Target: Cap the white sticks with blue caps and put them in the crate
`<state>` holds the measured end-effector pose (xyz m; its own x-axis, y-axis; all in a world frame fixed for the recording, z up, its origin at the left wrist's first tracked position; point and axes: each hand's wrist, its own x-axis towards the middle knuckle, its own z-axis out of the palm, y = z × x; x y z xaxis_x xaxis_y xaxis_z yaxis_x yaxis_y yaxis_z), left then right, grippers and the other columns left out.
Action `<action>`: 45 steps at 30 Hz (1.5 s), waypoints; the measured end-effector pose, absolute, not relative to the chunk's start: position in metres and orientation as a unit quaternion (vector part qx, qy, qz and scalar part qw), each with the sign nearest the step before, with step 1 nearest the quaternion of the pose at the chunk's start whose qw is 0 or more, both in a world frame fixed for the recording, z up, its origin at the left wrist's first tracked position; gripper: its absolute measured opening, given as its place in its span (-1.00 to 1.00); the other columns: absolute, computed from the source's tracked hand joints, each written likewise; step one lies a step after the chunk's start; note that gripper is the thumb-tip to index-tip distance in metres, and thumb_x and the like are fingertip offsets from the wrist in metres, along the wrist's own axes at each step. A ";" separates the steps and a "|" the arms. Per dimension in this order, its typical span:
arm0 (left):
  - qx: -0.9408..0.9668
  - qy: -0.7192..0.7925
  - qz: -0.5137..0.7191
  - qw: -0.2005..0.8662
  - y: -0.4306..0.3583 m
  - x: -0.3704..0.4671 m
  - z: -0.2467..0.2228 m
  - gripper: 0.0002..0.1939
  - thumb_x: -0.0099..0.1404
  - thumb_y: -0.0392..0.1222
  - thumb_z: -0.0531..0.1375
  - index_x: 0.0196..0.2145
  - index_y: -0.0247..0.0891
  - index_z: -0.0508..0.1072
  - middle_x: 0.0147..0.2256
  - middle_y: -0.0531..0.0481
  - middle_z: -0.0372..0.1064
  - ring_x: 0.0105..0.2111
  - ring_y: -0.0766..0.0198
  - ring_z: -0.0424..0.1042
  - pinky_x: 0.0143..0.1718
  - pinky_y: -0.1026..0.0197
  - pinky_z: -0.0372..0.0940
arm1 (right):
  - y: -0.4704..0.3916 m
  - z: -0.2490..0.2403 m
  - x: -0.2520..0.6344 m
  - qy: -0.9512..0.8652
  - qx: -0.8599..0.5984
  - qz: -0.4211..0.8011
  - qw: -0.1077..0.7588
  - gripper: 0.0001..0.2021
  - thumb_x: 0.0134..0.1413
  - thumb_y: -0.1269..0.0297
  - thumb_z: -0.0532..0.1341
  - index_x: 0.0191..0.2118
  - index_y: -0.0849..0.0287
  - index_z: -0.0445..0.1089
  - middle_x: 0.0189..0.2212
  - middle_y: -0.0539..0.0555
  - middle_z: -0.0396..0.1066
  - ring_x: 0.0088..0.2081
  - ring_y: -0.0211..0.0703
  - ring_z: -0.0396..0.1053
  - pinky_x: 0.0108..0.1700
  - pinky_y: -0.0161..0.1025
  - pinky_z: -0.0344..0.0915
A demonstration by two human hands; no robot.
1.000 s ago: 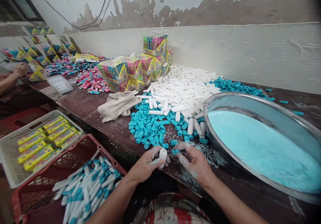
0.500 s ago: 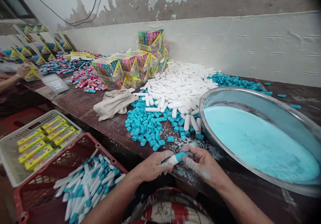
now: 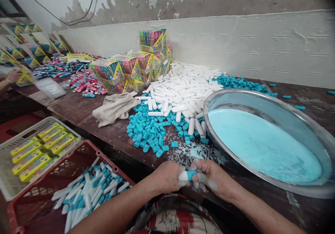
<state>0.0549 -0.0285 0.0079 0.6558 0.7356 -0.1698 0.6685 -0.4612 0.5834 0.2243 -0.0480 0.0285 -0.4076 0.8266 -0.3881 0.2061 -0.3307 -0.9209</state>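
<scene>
Low in front of me, my left hand (image 3: pixel 169 176) is closed round a small white plastic tube (image 3: pixel 183 176), which lies nearly level. On the tube's right end sits a blue cap (image 3: pixel 191 174). My right hand (image 3: pixel 211 180) has its thumb and fingers closed on that cap; its skin is dusted with pale powder. Just beyond both hands lies a pile of loose blue caps (image 3: pixel 150 131), with a heap of white tubes (image 3: pixel 180 89) behind it. A large metal basin (image 3: pixel 261 93) of light blue powder (image 3: pixel 264 146) stands on the right.
At lower left, a red crate (image 3: pixel 34 181) contains capped tubes (image 3: pixel 91 192), beside a white basket (image 3: pixel 6 157) of yellow boxes. A crumpled cloth (image 3: pixel 113 108) and stacked display boxes (image 3: pixel 131 70) rest on the dark table (image 3: pixel 75 110). Another person's hand (image 3: pixel 13 76) shows at far left.
The tube has gone from slanted to almost level as my left hand turned over it. My right fingers have closed on the cap. The whole view has shifted slightly.
</scene>
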 end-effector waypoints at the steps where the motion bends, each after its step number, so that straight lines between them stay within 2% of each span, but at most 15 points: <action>1: 0.856 0.406 0.051 0.315 -0.028 0.056 0.009 -0.80 0.07 -0.09 0.15 -0.57 -0.24 0.42 -0.61 0.03 0.34 -0.64 0.34 0.21 -0.65 0.34 -0.07 | -0.048 0.028 0.223 -0.535 -0.501 0.636 0.240 -0.88 -0.23 0.28 0.16 -0.58 0.19 0.20 -0.72 -0.10 0.25 -0.73 -0.42 0.02 -0.67 -0.42 -0.04; 5: 0.853 0.414 0.013 0.318 -0.025 0.059 0.013 -0.81 0.08 -0.13 0.11 -0.55 -0.25 0.44 -0.59 0.00 0.36 -0.61 0.31 0.26 -0.60 0.34 0.04 | -0.050 0.027 0.218 -0.551 -0.544 0.584 0.243 -0.94 -0.32 0.45 0.07 -0.63 0.18 0.16 -0.75 -0.12 0.17 -0.68 -0.40 0.03 -0.61 -0.42 -0.03; 12: 0.850 0.422 0.013 0.314 -0.024 0.066 0.012 -0.83 0.09 -0.19 0.09 -0.39 -0.21 0.46 -0.40 -0.05 0.44 -0.38 0.23 0.36 -0.35 0.31 0.20 | -0.051 0.027 0.211 -0.587 -0.577 0.504 0.261 -0.88 -0.38 0.54 -0.01 -0.65 0.17 0.08 -0.72 -0.14 0.04 -0.61 -0.37 0.01 -0.55 -0.41 -0.05; 15: 0.855 0.429 0.004 0.292 -0.024 0.064 0.008 -0.84 0.08 -0.21 0.08 -0.43 -0.21 0.46 -0.44 -0.06 0.44 -0.41 0.20 0.38 -0.39 0.30 0.20 | -0.049 0.029 0.212 -0.619 -0.569 0.489 0.232 -0.85 -0.38 0.58 -0.02 -0.63 0.17 0.09 -0.71 -0.13 0.09 -0.58 -0.36 0.08 -0.53 -0.43 0.01; 18: 0.854 0.453 -0.021 0.256 -0.021 0.053 0.007 -0.86 0.06 -0.21 0.09 -0.47 -0.21 0.45 -0.49 -0.07 0.42 -0.48 0.18 0.38 -0.47 0.28 0.16 | -0.044 0.028 0.217 -0.674 -0.530 0.484 0.176 -0.84 -0.26 0.57 0.00 -0.54 0.19 0.21 -0.67 -0.11 0.21 -0.59 -0.36 0.17 -0.53 -0.44 0.10; 20: 0.838 0.487 -0.014 0.244 -0.018 0.039 0.010 -0.84 0.09 -0.15 0.09 -0.45 -0.22 0.44 -0.48 -0.08 0.42 -0.48 0.17 0.38 -0.49 0.28 0.13 | -0.038 0.025 0.224 -0.724 -0.528 0.414 0.163 -0.79 -0.12 0.52 0.01 -0.34 0.19 0.31 -0.59 -0.06 0.31 -0.56 -0.32 0.25 -0.49 -0.41 0.19; 22: 0.810 0.527 0.010 0.256 -0.015 0.023 0.014 -0.79 0.12 -0.06 0.08 -0.44 -0.23 0.42 -0.48 -0.06 0.41 -0.48 0.20 0.37 -0.48 0.29 0.11 | -0.030 0.021 0.230 -0.745 -0.560 0.314 0.183 -0.69 -0.02 0.50 -0.02 -0.13 0.22 0.28 -0.37 0.08 0.39 -0.37 -0.22 0.34 -0.32 -0.32 0.26; 25: 0.777 0.557 0.060 0.286 -0.013 0.005 0.019 -0.76 0.14 -0.03 0.08 -0.49 -0.25 0.38 -0.51 0.01 0.37 -0.49 0.27 0.33 -0.47 0.32 0.09 | -0.015 0.015 0.233 -0.753 -0.629 0.136 0.140 -0.61 -0.02 0.59 -0.07 -0.05 0.30 0.26 -0.05 0.33 0.23 -0.15 -0.02 0.29 -0.15 -0.14 0.22; 28: 0.763 0.559 0.105 0.307 -0.015 0.003 0.019 -0.75 0.14 -0.03 0.08 -0.52 -0.27 0.34 -0.53 0.04 0.33 -0.51 0.31 0.29 -0.47 0.34 0.07 | -0.001 0.013 0.227 -0.748 -0.662 -0.050 0.003 -0.65 -0.04 0.63 -0.05 -0.14 0.38 0.33 -0.16 0.42 0.28 -0.23 0.06 0.32 -0.25 -0.11 0.24; 31: 0.757 0.552 0.134 0.324 -0.019 0.010 0.015 -0.73 0.13 -0.02 0.10 -0.54 -0.28 0.32 -0.55 0.06 0.30 -0.52 0.32 0.26 -0.49 0.35 0.05 | 0.007 0.011 0.223 -0.734 -0.673 -0.083 -0.036 -0.69 -0.03 0.64 -0.06 -0.23 0.38 0.36 -0.31 0.39 0.33 -0.33 0.04 0.34 -0.33 -0.12 0.25; 33: 0.753 0.550 0.147 0.329 -0.020 0.014 0.014 -0.71 0.13 -0.01 0.10 -0.57 -0.28 0.30 -0.57 0.07 0.27 -0.53 0.33 0.25 -0.52 0.36 0.03 | 0.009 0.008 0.225 -0.729 -0.683 -0.031 0.031 -0.69 -0.06 0.65 -0.05 -0.26 0.36 0.36 -0.27 0.37 0.33 -0.39 -0.03 0.35 -0.36 -0.14 0.25; 35: 0.749 0.548 0.163 0.335 -0.021 0.015 0.013 -0.70 0.14 0.00 0.09 -0.57 -0.29 0.29 -0.57 0.08 0.26 -0.53 0.34 0.24 -0.52 0.36 0.02 | 0.006 0.005 0.229 -0.725 -0.667 0.076 0.155 -0.72 -0.08 0.62 -0.03 -0.29 0.31 0.36 -0.25 0.29 0.34 -0.41 -0.10 0.36 -0.36 -0.19 0.27; 37: 0.746 0.540 0.181 0.345 -0.021 0.014 0.013 -0.71 0.14 0.00 0.09 -0.55 -0.29 0.30 -0.55 0.08 0.28 -0.52 0.34 0.24 -0.50 0.36 0.03 | -0.001 0.003 0.233 -0.713 -0.632 0.174 0.249 -0.79 -0.07 0.53 0.02 -0.32 0.25 0.34 -0.34 0.15 0.39 -0.42 -0.17 0.36 -0.38 -0.27 0.29; 40: 0.751 0.524 0.189 0.354 -0.022 0.014 0.012 -0.73 0.14 -0.02 0.11 -0.53 -0.28 0.31 -0.54 0.10 0.28 -0.52 0.36 0.23 -0.50 0.37 0.01 | -0.018 0.007 0.234 -0.703 -0.604 0.232 0.296 -0.90 -0.04 0.37 0.08 -0.38 0.20 0.31 -0.52 0.00 0.39 -0.51 -0.24 0.34 -0.46 -0.34 0.29; 45: 0.763 0.515 0.169 0.352 -0.027 0.017 0.011 -0.74 0.14 -0.04 0.11 -0.56 -0.28 0.30 -0.60 0.13 0.22 -0.56 0.40 0.19 -0.53 0.36 -0.03 | -0.041 0.020 0.228 -0.731 -0.526 0.212 0.380 -0.91 -0.01 0.31 0.13 -0.37 0.17 0.34 -0.42 0.04 0.42 -0.35 -0.22 0.37 -0.27 -0.32 0.29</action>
